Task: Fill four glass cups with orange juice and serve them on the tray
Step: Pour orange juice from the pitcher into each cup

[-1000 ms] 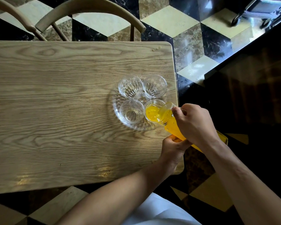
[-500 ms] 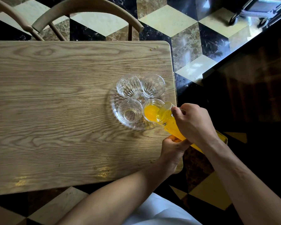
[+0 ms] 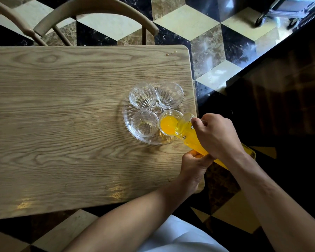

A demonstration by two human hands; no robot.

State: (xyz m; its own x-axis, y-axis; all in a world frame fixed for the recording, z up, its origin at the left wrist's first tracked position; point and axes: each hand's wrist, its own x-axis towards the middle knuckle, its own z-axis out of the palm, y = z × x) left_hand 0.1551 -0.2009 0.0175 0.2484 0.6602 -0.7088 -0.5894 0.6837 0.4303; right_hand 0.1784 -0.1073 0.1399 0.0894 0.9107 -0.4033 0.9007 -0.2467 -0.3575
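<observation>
Four cups (image 3: 143, 95) (one tray (image 3: 126, 113), one bottle (image 3: 189, 137))

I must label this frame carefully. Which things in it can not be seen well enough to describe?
- Head view: the middle of the tilted glass juice bottle is covered by the right hand; its base passes under that forearm.
- Left hand: its fingertips are under the bottle, so the hold is unclear.
- Metal wheeled cart: cut off by the top edge.
- Small drops on the wooden table: too small to identify.

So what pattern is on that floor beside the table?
The floor has cube-like diamonds in cream, brown marble and black, best seen in the head view.
</observation>
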